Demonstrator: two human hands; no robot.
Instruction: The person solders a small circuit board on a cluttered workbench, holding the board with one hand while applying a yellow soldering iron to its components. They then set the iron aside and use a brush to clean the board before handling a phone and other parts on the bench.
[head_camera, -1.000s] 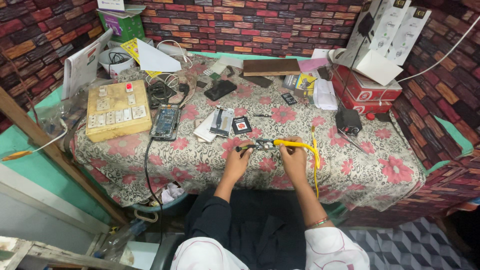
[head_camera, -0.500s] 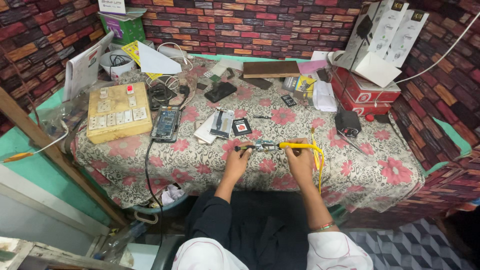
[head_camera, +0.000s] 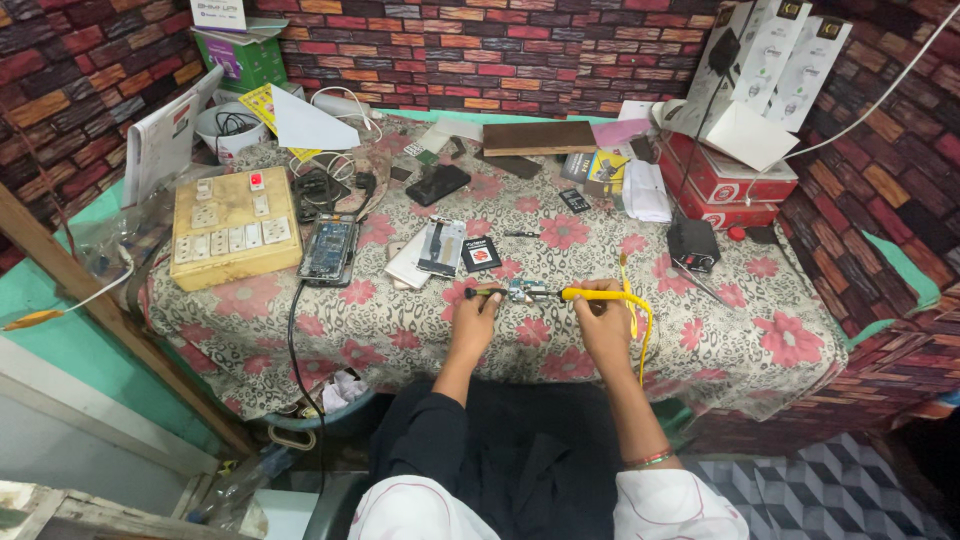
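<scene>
My right hand (head_camera: 605, 322) grips the yellow-handled soldering iron (head_camera: 592, 294), its long axis running left to right, tip pointing left at the small circuit board (head_camera: 522, 292). The board lies on the floral-clothed surface (head_camera: 400, 320), between my two hands and just beyond them. My left hand (head_camera: 474, 315) is closed on a thin dark tool (head_camera: 485, 293) at the board's left edge, slightly nearer it. The board looks small, greenish and crowded with parts; the iron's yellow cord (head_camera: 640, 320) loops down on the right.

Bare floral cloth (head_camera: 420, 330) is left open before the left hand (head_camera: 474, 312); passage beyond is blocked by a black card (head_camera: 481, 254) and an opened phone (head_camera: 328, 249).
</scene>
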